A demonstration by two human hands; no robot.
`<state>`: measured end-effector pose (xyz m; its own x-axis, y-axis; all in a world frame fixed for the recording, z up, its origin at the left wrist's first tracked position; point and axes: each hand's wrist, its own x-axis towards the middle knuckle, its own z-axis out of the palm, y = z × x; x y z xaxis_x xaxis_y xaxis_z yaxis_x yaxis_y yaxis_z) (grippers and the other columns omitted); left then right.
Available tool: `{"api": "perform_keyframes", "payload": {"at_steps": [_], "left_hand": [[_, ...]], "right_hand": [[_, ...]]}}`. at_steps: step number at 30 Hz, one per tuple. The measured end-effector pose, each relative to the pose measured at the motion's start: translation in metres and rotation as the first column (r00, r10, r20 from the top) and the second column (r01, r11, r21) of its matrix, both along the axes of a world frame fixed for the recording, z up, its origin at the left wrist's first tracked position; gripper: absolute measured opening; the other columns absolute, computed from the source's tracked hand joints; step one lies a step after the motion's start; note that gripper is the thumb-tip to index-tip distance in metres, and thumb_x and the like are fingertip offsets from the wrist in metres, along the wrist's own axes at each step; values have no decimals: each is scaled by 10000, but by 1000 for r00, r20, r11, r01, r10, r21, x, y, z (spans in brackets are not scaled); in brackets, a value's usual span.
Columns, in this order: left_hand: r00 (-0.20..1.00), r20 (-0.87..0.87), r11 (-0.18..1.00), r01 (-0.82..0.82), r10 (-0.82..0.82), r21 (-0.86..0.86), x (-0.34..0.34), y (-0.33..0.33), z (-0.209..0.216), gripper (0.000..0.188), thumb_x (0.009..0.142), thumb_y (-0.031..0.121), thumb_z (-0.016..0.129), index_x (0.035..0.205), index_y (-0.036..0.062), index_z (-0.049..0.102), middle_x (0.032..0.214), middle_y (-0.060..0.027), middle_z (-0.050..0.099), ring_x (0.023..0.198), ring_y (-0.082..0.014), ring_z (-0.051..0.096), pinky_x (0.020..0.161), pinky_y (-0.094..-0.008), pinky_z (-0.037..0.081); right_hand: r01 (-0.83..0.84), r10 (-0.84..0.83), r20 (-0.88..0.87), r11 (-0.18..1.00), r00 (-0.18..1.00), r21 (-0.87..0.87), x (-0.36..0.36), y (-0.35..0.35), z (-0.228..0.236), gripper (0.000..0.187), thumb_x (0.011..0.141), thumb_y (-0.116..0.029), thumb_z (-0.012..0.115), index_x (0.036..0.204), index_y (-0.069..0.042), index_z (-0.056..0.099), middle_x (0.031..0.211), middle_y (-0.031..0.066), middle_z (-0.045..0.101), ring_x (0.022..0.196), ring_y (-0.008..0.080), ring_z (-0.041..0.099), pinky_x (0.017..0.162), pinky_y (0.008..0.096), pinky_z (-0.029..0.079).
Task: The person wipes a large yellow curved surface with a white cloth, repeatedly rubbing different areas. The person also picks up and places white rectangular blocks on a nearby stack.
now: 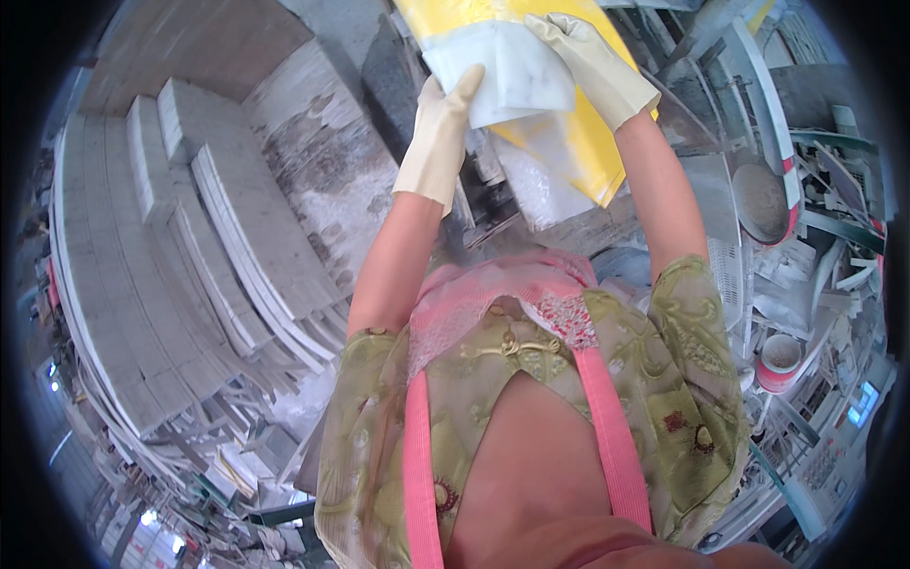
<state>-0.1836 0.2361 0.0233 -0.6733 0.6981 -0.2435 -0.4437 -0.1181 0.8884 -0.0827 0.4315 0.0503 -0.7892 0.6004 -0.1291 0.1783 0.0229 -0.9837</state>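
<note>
Both my hands wear cream rubber gloves and are raised to the top of the head view. My left hand [441, 137] grips the left edge of a white marble tile [517, 76]. On the tile's upper right edge rests my right hand [592, 62], fingers curled over it. The tile is held above a yellow-topped slab [569, 142] that lies flat beneath it, with a pale veined face showing at its lower side. My bare forearms rise from a green patterned top and a pink apron.
Stacks of long grey stone slabs [171, 247] lean in rows at the left. A round grey disc [763, 199], white offcuts [834, 275] and a red-and-white roll [779, 362] crowd the right. A machine control panel [839, 446] sits at the lower right.
</note>
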Motion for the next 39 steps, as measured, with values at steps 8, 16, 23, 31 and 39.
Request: {"api": "perform_keyframes", "payload": {"at_steps": [8,16,23,31,39], "left_hand": [[997,77,999,-3,0,38,9,-28,16,603,914,225,750,1365,-85,497,1284,-169,640,1150,-232,642,981,-341,502],[1000,22,1000,4,-5,27,8,-46,23,601,866,173,786,1334,-81,509,1262,-171,647,1147,-234,644,996,-352,495],[999,-51,998,-7,4,-59,10,-53,34,694,784,149,846,1299,-111,460,1211,-209,637,1072,-262,655,942,-366,520],[995,-87,997,33,-40,-75,5,-51,33,662,812,196,800,1301,-117,482,1192,-197,659,1061,-250,664,920,-343,521],[989,-46,987,140,-144,-76,-15,-45,20,607,849,242,740,1288,-128,542,1191,-181,676,1050,-230,674,926,-325,515]], "right_hand": [[-70,50,61,920,997,385,-12,-31,-8,259,939,-160,616,1154,-16,623,989,64,650,951,154,597,831,310,508],[36,-91,141,936,986,351,-26,-48,-8,315,903,-339,774,1043,-72,681,876,-37,628,813,45,565,749,209,487],[133,-129,-57,987,990,89,-21,-60,-12,487,863,-286,814,1227,-42,600,936,-9,570,868,76,575,796,236,516],[402,-383,-331,915,862,-12,-46,-80,-40,262,924,-113,593,1173,-33,594,965,23,616,865,142,594,797,296,520],[383,-367,-548,919,752,-90,-13,-33,-41,564,933,-273,717,1379,8,515,1281,128,595,1176,198,598,995,329,501]]}}
